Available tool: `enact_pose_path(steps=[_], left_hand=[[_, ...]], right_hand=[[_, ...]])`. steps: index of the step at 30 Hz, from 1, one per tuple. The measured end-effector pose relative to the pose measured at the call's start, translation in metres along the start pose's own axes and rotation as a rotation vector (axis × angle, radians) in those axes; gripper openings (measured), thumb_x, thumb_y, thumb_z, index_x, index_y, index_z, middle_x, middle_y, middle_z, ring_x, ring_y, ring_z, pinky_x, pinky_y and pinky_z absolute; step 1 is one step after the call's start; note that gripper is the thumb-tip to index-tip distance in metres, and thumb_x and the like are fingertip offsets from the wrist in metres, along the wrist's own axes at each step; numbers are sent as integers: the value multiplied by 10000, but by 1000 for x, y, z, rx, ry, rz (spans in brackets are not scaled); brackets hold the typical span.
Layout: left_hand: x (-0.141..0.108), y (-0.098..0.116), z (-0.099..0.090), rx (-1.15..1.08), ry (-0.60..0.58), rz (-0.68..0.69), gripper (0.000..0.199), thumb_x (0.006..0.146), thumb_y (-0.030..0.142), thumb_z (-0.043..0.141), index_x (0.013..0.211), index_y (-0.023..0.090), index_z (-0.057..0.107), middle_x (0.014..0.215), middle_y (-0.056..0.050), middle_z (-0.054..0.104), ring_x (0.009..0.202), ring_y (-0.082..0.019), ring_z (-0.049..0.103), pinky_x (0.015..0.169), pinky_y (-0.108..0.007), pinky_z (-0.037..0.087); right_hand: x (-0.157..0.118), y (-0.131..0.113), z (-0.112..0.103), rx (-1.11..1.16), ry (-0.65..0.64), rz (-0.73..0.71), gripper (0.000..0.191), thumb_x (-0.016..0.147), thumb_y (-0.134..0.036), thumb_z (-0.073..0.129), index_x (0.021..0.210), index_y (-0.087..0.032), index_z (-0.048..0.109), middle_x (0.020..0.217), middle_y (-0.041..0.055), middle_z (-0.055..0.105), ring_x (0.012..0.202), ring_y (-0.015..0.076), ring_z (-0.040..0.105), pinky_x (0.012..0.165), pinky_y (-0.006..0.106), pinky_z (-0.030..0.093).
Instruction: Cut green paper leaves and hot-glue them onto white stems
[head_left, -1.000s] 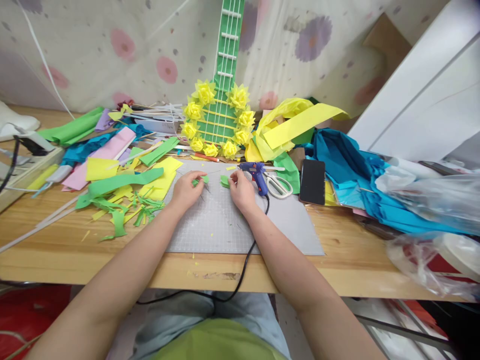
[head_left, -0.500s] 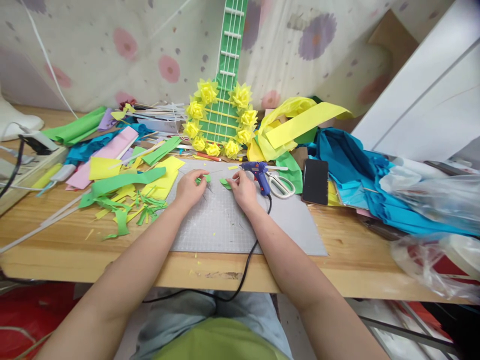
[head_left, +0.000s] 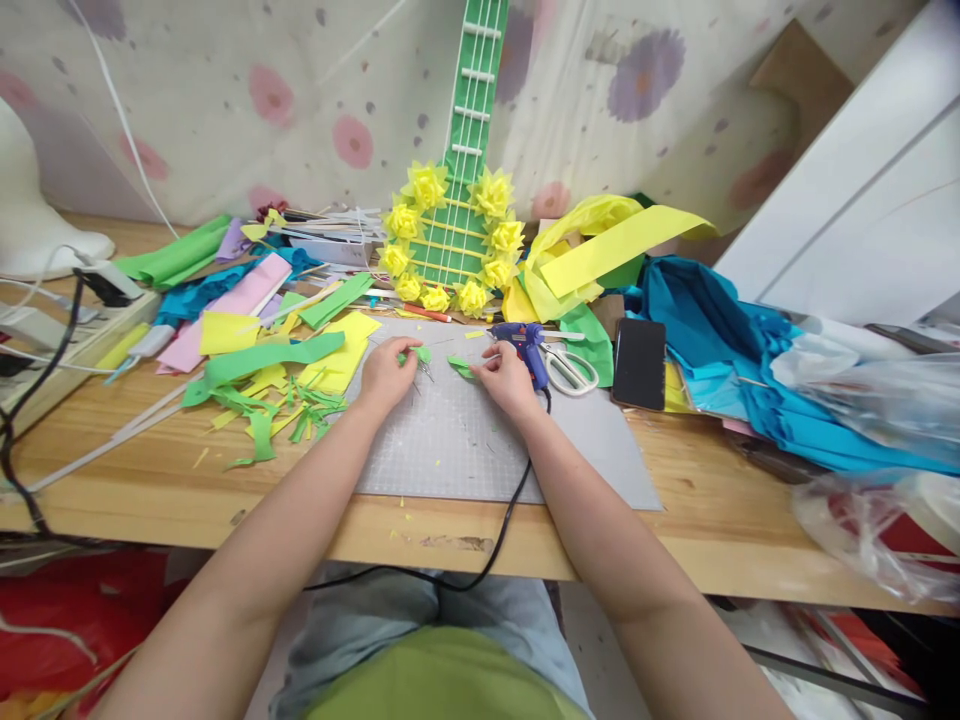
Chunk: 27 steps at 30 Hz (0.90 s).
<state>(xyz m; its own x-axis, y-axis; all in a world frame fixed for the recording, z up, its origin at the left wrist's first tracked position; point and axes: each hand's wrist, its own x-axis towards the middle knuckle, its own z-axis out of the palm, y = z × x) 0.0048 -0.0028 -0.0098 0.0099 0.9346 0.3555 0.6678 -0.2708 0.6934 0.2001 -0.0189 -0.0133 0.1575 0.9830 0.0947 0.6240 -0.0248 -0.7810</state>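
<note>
Leaf (head_left: pixel 460 367), green and cut to a tapered shape, lies over the mat (head_left: pixel 420 460), its end in a narrow pinch of the right hand (head_left: pixel 506 380); whether it touches the mat I cannot tell. Opposite it, the left hand (head_left: pixel 388 375) has its fingertips closed on a second, smaller green piece (head_left: pixel 422 355), and thin dark wires (head_left: pixel 426 372) show just under those fingers, though I cannot tell whether they are gripped too. As for progress, the guitar (head_left: pixel 475 92) behind the mat looks largely made up: the strings run down it, frets (head_left: pixel 481 31) cross the neck, and flowers (head_left: pixel 505 237) ring the body on all but its upper middle. The greenery seems the unfinished part, for both green pieces are loose and apart from each other, and none like them shows clearly among the flowers. By count: two hands, two green pieces held, one guitar, nine flowers, four white frets in view, one mat, one glue gun (head_left: pixel 534 355) beside the right hand, one pair of scissors (head_left: pixel 553 362) just past it, and one phone (head_left: pixel 639 365). Strings look like about four; wires and green scraps (head_left: pixel 262 435) are too tangled to count.
</note>
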Motion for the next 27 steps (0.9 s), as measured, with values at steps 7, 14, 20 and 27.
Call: enact_pose_path(steps=[7, 14, 20, 27], left_hand=[[-6, 13, 1, -240, -47, -1, 262, 738, 304, 541, 933, 170, 653, 953, -65, 665, 829, -163, 598, 745, -288, 468], [-10, 23, 12, -738, -331, -243, 435, 578, 338, 713, 945, 122, 624, 790, -78, 683, 720, -168, 633, 713, -321, 495], [-10, 25, 3, -795, -372, -399, 483, 482, 323, 776, 892, 122, 619, 671, -46, 664, 674, -176, 638, 610, -287, 492], [-9, 21, 6, -717, -255, -392, 400, 471, 332, 777, 750, 146, 560, 580, -21, 633, 601, -175, 627, 570, -290, 480]], right_hand=[[-1, -7, -4, 375, -196, -7, 269, 637, -338, 638, 774, -199, 453, 580, -44, 579, 499, 91, 530, 525, 235, 434], [-10, -20, 7, 457, -244, -132, 226, 657, -336, 611, 745, -195, 458, 624, -50, 553, 556, 87, 552, 575, 235, 455], [-11, -19, 10, 387, -220, -113, 154, 695, -281, 565, 775, -204, 458, 650, -45, 574, 592, 105, 582, 561, 233, 444], [-8, -15, 6, 341, -165, -110, 157, 664, -258, 588, 758, -196, 479, 649, -40, 580, 601, 107, 582, 590, 247, 446]])
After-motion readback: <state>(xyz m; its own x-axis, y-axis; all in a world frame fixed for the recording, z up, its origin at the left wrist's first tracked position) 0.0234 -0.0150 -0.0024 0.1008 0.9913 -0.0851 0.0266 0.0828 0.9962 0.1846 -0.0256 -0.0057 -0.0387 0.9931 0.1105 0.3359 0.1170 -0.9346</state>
